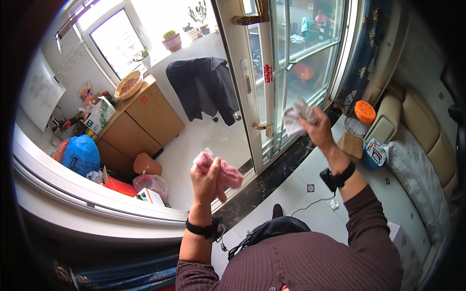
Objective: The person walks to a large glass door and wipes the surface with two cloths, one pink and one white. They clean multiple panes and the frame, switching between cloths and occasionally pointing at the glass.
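Evidently, left fingers (pixel 214 168) clamp a pink cloth (pixel 231 176), right fingers (pixel 307 125) a whitish cloth (pixel 292 118) whose loose folds could snag a door handle (pixel 261 127).

Bright daylight, overexposed window (pixel 118 47), black fisheye corners, lines bending rimward

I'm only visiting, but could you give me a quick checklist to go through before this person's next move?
1. Left hand has a grip on the pink cloth: ok.
2. Right hand has a grip on the whitish cloth: ok.
3. One hand free: not ok; both hold cloths.
4. Whitish cloth touching the glass door: cannot tell from this angle.
5. Cable at the right wristband tucked away: not ok; it hangs loose.
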### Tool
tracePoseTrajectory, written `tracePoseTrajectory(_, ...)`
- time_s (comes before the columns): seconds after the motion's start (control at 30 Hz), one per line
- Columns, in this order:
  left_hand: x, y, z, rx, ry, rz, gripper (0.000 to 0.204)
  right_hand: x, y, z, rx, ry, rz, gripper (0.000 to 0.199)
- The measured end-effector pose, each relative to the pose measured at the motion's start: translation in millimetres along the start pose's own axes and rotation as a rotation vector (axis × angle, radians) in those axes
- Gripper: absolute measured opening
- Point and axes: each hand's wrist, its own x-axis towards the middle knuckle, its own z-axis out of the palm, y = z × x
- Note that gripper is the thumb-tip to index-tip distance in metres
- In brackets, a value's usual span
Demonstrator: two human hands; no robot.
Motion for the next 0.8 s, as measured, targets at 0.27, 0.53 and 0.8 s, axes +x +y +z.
tracePoseTrajectory(0.27, 142.8, -2.0, 32.7, -0.196, 0.144, 0.156, 0.022, 182.2, -39.3, 23.2, -0.140, 0.282, -0.330, 0.033)
tracePoseTrajectory(0.53, 263.9, 3.4, 62.0, -0.276, 0.165, 0.367, 0.030, 255.6, -35.8, 80.6, -0.040, 0.291, -0.257, 0.062)
tracePoseTrajectory(0.8, 341.7, -16.4, 112.2, -0.172, 0.133, 0.368, 0.026, 237.2, -9.1, 97.4, 0.152, 0.151, -0.077, 0.047)
